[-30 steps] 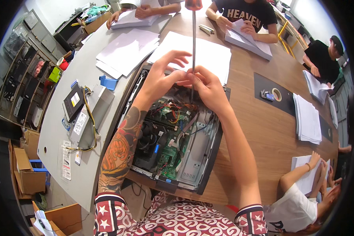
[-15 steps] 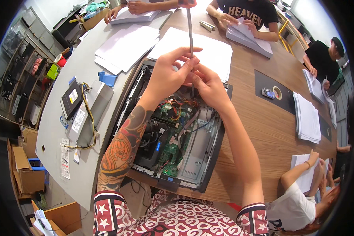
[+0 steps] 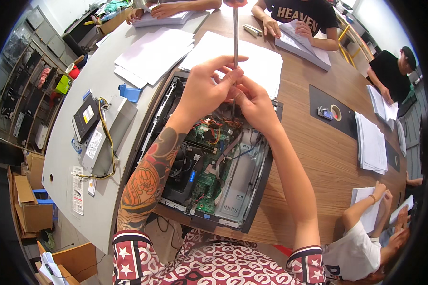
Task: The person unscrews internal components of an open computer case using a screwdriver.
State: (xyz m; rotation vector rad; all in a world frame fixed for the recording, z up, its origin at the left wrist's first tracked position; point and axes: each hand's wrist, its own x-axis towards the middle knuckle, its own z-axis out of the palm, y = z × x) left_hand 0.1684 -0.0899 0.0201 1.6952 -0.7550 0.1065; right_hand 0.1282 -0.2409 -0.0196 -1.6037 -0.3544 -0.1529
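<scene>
A long screwdriver (image 3: 236, 35) stands nearly upright over the far part of an opened desktop computer case (image 3: 235, 190), its orange-red handle cut off by the top edge of the view. My left hand (image 3: 205, 90) pinches the metal shaft between thumb and fingers. Just below, my right hand (image 3: 256, 105) is closed around the lower shaft, fingertips against the left hand. The shaft's lower end reaches down among cables near the case's far side; what the tip touches is hidden. Inside the case lie a green circuit board (image 3: 205, 190), a black fan housing (image 3: 183, 178) and coloured wires (image 3: 216, 127).
Left of the case lie a metal power supply (image 3: 111, 137) with a yellow-black cable, a black drive (image 3: 86, 118) and a blue plastic bracket (image 3: 130, 93). Paper sheets (image 3: 152, 54) lie beyond. A tape roll (image 3: 335, 112) sits at right. Several people handle paper stacks around the table.
My hands and the screwdriver hold nearly the same pose, with a slight shift to the right in view. Around the table, other people's hands and papers have moved.
</scene>
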